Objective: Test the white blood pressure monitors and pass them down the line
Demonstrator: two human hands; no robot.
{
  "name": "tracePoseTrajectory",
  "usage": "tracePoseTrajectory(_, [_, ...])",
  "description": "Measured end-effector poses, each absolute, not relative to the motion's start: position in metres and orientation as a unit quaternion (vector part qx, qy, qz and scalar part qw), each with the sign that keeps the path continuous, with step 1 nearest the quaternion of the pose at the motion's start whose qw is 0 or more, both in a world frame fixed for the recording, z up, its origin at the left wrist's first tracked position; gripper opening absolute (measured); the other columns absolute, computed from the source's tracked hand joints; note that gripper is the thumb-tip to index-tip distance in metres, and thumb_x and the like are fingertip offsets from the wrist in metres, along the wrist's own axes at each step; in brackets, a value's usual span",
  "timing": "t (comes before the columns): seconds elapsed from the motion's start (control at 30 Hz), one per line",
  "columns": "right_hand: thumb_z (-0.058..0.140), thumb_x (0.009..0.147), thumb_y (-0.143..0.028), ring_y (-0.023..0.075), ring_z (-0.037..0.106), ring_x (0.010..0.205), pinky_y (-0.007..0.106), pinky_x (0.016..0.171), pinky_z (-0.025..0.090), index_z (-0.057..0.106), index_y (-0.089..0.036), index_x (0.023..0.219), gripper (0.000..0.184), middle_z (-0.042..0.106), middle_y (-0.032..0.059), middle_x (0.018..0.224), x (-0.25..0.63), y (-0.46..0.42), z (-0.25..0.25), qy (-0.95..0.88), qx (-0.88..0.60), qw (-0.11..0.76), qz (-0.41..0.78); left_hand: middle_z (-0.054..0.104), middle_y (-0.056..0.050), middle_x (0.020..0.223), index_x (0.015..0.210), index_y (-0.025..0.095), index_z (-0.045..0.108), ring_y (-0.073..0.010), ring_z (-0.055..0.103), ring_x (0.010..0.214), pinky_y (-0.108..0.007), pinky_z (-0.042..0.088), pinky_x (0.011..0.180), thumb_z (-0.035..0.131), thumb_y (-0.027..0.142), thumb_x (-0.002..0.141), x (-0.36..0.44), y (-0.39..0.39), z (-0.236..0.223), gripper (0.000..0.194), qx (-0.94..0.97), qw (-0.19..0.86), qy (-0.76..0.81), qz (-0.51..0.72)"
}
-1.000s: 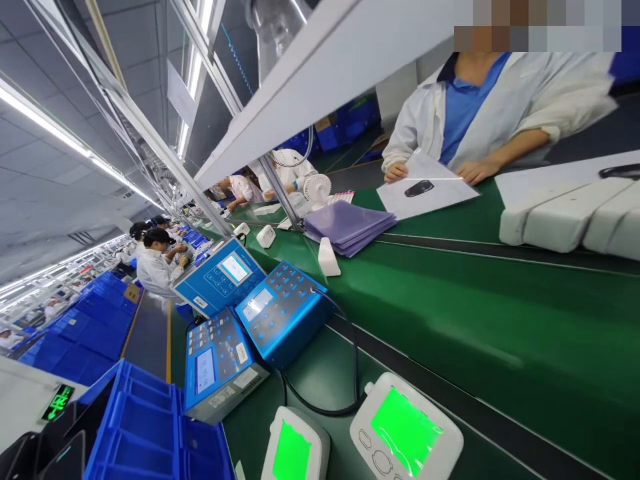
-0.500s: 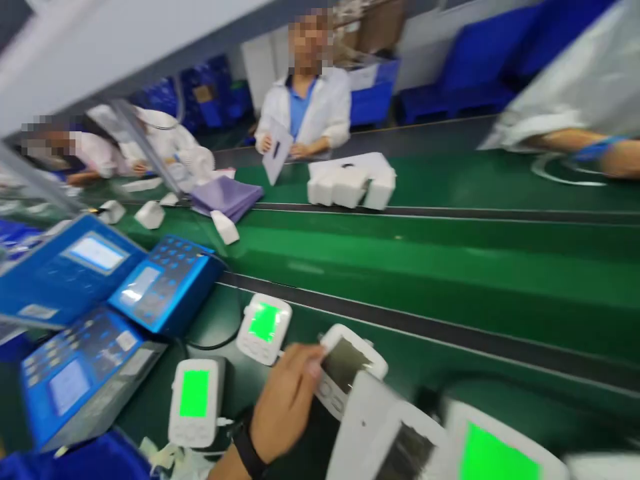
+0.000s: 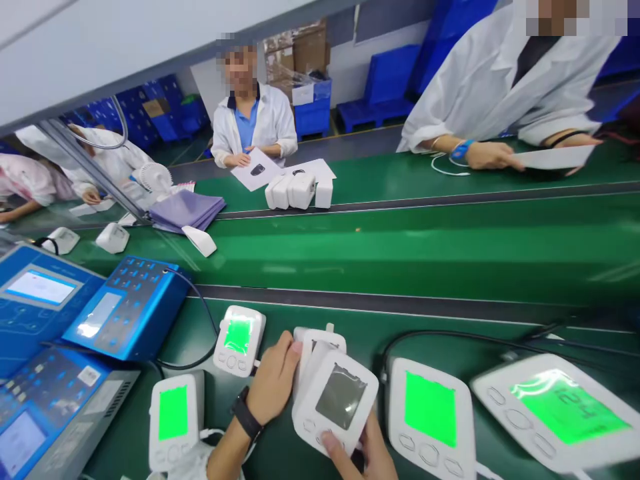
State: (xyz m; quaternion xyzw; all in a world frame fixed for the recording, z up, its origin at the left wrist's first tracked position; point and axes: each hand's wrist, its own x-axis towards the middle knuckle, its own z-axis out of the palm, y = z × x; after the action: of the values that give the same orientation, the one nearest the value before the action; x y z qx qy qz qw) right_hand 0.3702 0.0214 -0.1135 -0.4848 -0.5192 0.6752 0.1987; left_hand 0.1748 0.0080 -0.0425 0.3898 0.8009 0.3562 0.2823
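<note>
My left hand (image 3: 274, 381), with a black wrist strap, is curled against the left side of a white monitor unit with a dark, unlit screen (image 3: 336, 402). From below, my right hand (image 3: 359, 453) grips that unit's front edge, thumb on its button panel. Behind it stands another white unit (image 3: 320, 339). Around them lie several like units with lit green screens: one small (image 3: 239, 340), one at the lower left (image 3: 173, 418), one to the right (image 3: 431, 413) and a large one at the far right (image 3: 559, 409).
Three blue tester boxes (image 3: 127, 307) stand at the left, cabled to the units. A green conveyor belt (image 3: 400, 250) runs across, carrying white parts (image 3: 299, 190) and purple sheets (image 3: 186, 209). Across it, people in white coats handle papers.
The view swung from the line at the left down to the bench. My left hand came in, then my right, and both now hold the dark-screened unit nearer to me.
</note>
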Motion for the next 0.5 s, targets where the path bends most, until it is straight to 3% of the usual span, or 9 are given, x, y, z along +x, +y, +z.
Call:
tracePoseTrajectory(0.1, [0.066, 0.085, -0.075, 0.0336, 0.071, 0.119, 0.036, 0.093, 0.06, 0.024, -0.017, 0.164, 0.107, 0.075, 0.0144, 0.127, 0.359, 0.027, -0.1, -0.515, -0.476, 0.193, 0.686, 0.037, 0.004, 0.067, 0.079, 0.027, 0.031, -0.0182, 0.042, 0.063, -0.031, 0.037, 0.062, 0.012, 0.057, 0.108, 0.179, 0.005, -0.043, 0.045, 0.336, 0.272, 0.804, 0.409])
tracePoseTrajectory(0.17, [0.068, 0.086, -0.07, 0.0333, 0.07, 0.121, 0.038, 0.095, 0.059, 0.026, -0.02, 0.163, 0.101, 0.072, 0.0137, 0.134, 0.352, 0.029, -0.092, -0.513, -0.471, 0.201, 0.689, 0.031, 0.004, 0.067, 0.078, 0.027, 0.028, -0.0174, 0.036, 0.061, -0.031, 0.036, 0.06, 0.006, 0.055, 0.108, 0.181, 0.002, -0.039, 0.047, 0.319, 0.276, 0.793, 0.439])
tracePoseTrajectory(0.3, [0.069, 0.086, -0.066, 0.0327, 0.068, 0.123, 0.038, 0.098, 0.058, 0.033, -0.022, 0.162, 0.095, 0.069, 0.0126, 0.14, 0.346, 0.032, -0.087, -0.528, -0.454, 0.22, 0.683, 0.044, 0.002, 0.075, 0.081, 0.025, 0.038, -0.0186, 0.045, 0.07, -0.033, 0.037, 0.069, 0.021, 0.051, 0.11, 0.184, -0.01, -0.03, 0.043, 0.374, 0.291, 0.76, 0.445])
tracePoseTrajectory(0.5, [0.066, 0.087, -0.062, 0.0312, 0.072, 0.116, 0.034, 0.092, 0.06, 0.032, -0.02, 0.164, 0.094, 0.071, 0.0109, 0.136, 0.353, 0.037, -0.088, -0.567, -0.433, 0.186, 0.676, 0.052, 0.0, 0.077, 0.084, 0.027, 0.04, -0.0225, 0.052, 0.072, -0.036, 0.037, 0.07, 0.022, 0.047, 0.11, 0.182, -0.017, -0.026, 0.038, 0.413, 0.312, 0.759, 0.395])
